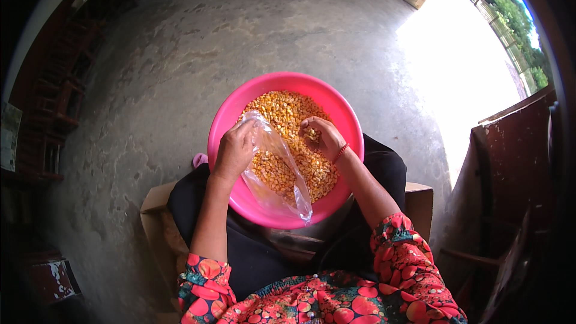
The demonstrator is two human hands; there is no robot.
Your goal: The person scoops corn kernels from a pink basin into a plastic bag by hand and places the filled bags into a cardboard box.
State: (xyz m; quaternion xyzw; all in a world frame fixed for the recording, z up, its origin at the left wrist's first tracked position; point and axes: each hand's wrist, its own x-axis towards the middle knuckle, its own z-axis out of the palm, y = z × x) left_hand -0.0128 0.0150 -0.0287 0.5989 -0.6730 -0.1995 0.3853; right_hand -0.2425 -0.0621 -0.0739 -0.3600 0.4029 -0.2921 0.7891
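A pink plastic basin rests on my lap, holding a heap of dried corn kernels. At the basin's left side, my left hand grips the edge of a clear plastic bag. The bag slants down across the kernels to the basin's near rim, and kernels show through or inside it; I cannot tell which. Over the right part of the heap, my right hand, with a red beaded bracelet at the wrist, is cupped around some corn kernels.
Cardboard boxes stand beside my legs on both sides. Wooden chairs or stools line the far left. A worn dark red wooden door or panel is at the right. Bright light falls through an open doorway on the concrete floor.
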